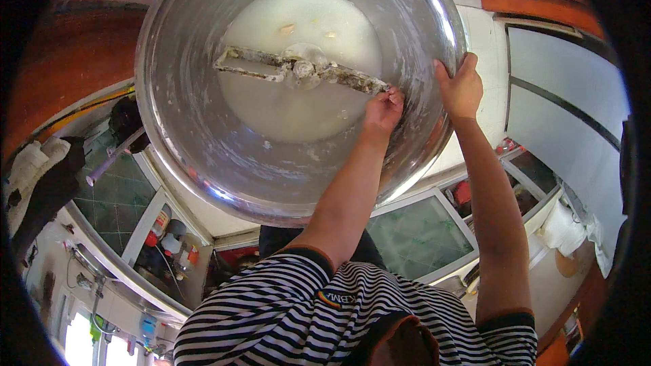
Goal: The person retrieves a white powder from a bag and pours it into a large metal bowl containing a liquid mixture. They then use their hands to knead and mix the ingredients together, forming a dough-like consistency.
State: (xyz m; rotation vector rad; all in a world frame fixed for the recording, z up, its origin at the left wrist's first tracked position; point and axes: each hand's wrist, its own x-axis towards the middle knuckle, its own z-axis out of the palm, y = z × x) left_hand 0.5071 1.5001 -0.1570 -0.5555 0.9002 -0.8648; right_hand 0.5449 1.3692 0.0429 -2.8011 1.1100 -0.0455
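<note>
A large round stainless steel bowl [175, 127] lies tilted in front of me, its inner wall smeared with white residue. Cloudy whitish liquid [300, 122] covers the bottom, with a few small pale bits in it. Across the middle runs a two-armed mixing paddle [351, 77] on a central hub [303, 68], crusted with dirty residue. My left hand [385, 109] reaches inside, its fingers bent around the end of the paddle's right arm. My right hand [462, 89] grips the bowl's right rim, thumb on the inner side; the other fingers are mostly hidden behind it.
Cabinets with glass doors [417, 236] stand below and around the bowl. Bottles [185, 256] fill an open compartment at lower left. A stick with a purplish end [114, 157] juts out beside the bowl. White plastic bags [564, 229] lie at right, near a pale panelled surface [564, 96].
</note>
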